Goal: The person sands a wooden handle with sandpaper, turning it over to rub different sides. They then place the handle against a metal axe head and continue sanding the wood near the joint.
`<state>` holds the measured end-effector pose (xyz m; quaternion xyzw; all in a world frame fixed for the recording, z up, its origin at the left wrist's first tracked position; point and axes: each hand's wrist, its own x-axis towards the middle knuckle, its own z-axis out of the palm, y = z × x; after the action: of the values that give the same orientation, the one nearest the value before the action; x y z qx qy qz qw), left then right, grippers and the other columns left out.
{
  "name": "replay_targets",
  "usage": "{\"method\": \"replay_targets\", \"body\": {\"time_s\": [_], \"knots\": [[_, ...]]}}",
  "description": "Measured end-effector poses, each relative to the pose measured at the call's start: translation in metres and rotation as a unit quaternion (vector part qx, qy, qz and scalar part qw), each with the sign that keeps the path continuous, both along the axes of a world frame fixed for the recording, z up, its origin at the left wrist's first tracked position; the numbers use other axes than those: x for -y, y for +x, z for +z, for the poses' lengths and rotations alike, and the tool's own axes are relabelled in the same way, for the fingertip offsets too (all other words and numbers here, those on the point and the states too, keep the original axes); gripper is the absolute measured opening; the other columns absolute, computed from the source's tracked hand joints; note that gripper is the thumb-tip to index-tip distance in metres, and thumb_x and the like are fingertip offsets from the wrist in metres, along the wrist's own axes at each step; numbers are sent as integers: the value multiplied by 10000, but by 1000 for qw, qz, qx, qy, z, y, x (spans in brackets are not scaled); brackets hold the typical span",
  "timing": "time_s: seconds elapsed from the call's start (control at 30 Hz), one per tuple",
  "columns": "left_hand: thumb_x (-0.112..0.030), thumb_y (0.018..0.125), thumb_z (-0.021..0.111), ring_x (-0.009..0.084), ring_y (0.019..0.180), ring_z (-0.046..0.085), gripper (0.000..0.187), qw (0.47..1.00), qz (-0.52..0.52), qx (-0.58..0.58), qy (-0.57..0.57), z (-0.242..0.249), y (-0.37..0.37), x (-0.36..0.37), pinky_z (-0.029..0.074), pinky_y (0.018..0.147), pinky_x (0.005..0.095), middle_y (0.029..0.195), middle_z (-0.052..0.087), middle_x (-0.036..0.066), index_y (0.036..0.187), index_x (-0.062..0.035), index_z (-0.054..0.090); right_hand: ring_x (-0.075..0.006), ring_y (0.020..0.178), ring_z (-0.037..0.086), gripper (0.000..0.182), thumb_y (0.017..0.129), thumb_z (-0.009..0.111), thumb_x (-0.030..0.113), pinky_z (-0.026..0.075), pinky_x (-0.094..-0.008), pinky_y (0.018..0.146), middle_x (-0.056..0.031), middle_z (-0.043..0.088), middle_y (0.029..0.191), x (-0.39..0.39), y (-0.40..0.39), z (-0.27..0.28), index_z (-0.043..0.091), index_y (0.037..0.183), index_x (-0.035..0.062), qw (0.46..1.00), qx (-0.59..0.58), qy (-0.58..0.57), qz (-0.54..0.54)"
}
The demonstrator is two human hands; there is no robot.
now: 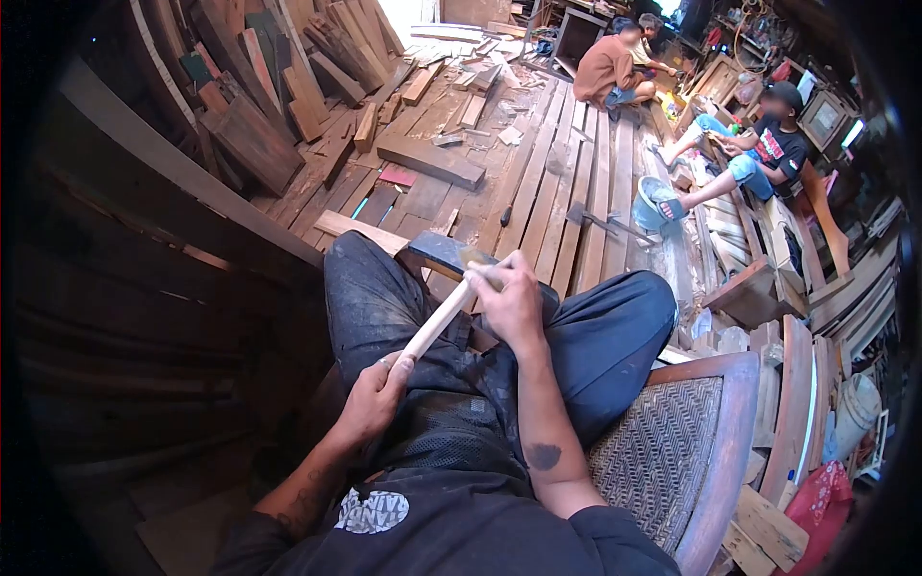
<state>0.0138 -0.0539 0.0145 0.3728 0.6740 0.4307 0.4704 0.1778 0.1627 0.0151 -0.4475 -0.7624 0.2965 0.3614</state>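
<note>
A pale, slender wooden stick (437, 324) slants across my lap, its far end up and to the right. The fingers of my left hand (374, 401) are wrapped round its near end. My right hand (510, 300) closes over the far end, thumb and fingers pressed against the wood. A small yellowish-brown piece (473, 257) shows just beyond those right fingertips; most of it is hidden by the hand. Behind the far end, a dark block of wood (437, 253) lies between my bent knees.
A woven-seat chair frame (715, 461) stands at my right. Ahead, a hammer-like tool (588, 217) and a thick board (429, 163) lie on the slatted floor. Planks (252, 144) lean at left. A person (768, 144) sits by a bucket (653, 204); other people (615, 72) crouch farther back.
</note>
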Motion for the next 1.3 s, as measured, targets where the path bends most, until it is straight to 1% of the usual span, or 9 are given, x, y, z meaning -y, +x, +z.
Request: {"method": "replay_targets", "body": {"time_s": [0.17, 0.27, 0.4, 0.57, 0.77, 0.93, 1.1, 1.2, 1.3], "knots": [[-315, 1181, 534, 66, 702, 476, 442, 1000, -6, -12, 16, 0, 2, -2, 422, 644, 286, 788, 538, -42, 1406, 42, 666, -331, 987, 669, 269, 923, 842, 280, 539, -451, 910, -146, 661, 1010, 8, 1, -5, 882, 1112, 93, 998, -9, 48, 42], [-310, 1180, 538, 66, 694, 474, 440, 1000, 1, -9, 19, 1, 2, 0, 420, 639, 289, 782, 537, -41, 1408, 44, 664, -326, 1015, 665, 278, 923, 843, 285, 534, -446, 934, -148, 662, 1000, 5, 2, 0, 881, 1122, 95, 998, -24, -47, 24], [-304, 1179, 542, 64, 696, 475, 438, 999, -7, -24, 27, -2, 2, 0, 421, 639, 289, 781, 539, -40, 1417, 45, 658, -326, 999, 667, 274, 930, 842, 290, 530, -438, 938, -153, 657, 966, -9, 1, -6, 881, 1125, 102, 997, 14, 64, -31], [-305, 1179, 539, 68, 717, 483, 440, 999, -8, -24, 20, -3, 0, -1, 429, 657, 292, 795, 544, -30, 1424, 41, 655, -316, 996, 652, 268, 926, 844, 290, 528, -446, 925, -135, 650, 959, 7, 2, -3, 884, 1115, 104, 999, -42, -14, 22], [-294, 1176, 540, 74, 742, 487, 433, 999, -9, -43, 29, 2, 5, -2, 444, 692, 292, 816, 548, -22, 1426, 41, 652, -323, 1021, 656, 275, 914, 854, 283, 531, -441, 956, -137, 654, 971, 5, 1, -7, 882, 1113, 96, 998, 0, 63, 12], [-286, 1180, 542, 34, 737, 457, 418, 998, -3, -24, 51, -2, 4, -1, 407, 659, 253, 823, 521, -71, 1426, 29, 664, -328, 1019, 658, 287, 903, 860, 278, 535, -441, 965, -142, 652, 977, -5, -1, -7, 880, 1132, 105, 998, 4, 53, -25], [-283, 1173, 546, 75, 752, 496, 427, 998, -11, -50, 32, 5, 5, -1, 444, 696, 293, 826, 552, -26, 1429, 43, 647, -300, 972, 656, 312, 919, 851, 274, 541, -405, 924, -137, 639, 968, 10, 2, -8, 870, 1183, 109, 996, -2, 80, 30], [-283, 1173, 545, 69, 749, 491, 426, 999, -7, -35, 26, 6, 3, 0, 438, 690, 288, 826, 550, -28, 1431, 41, 645, -324, 1015, 653, 283, 928, 842, 279, 531, -435, 957, -144, 643, 1003, 2, 1, -7, 876, 1144, 99, 1000, -17, 14, 5], [-283, 1173, 544, 65, 746, 485, 426, 999, -11, -36, 27, 6, 5, -1, 433, 683, 282, 823, 542, -31, 1432, 39, 645, -325, 1016, 655, 281, 926, 842, 280, 532, -430, 952, -145, 647, 998, -3, 0, -9, 879, 1141, 102, 998, 8, 55, -28]]}}
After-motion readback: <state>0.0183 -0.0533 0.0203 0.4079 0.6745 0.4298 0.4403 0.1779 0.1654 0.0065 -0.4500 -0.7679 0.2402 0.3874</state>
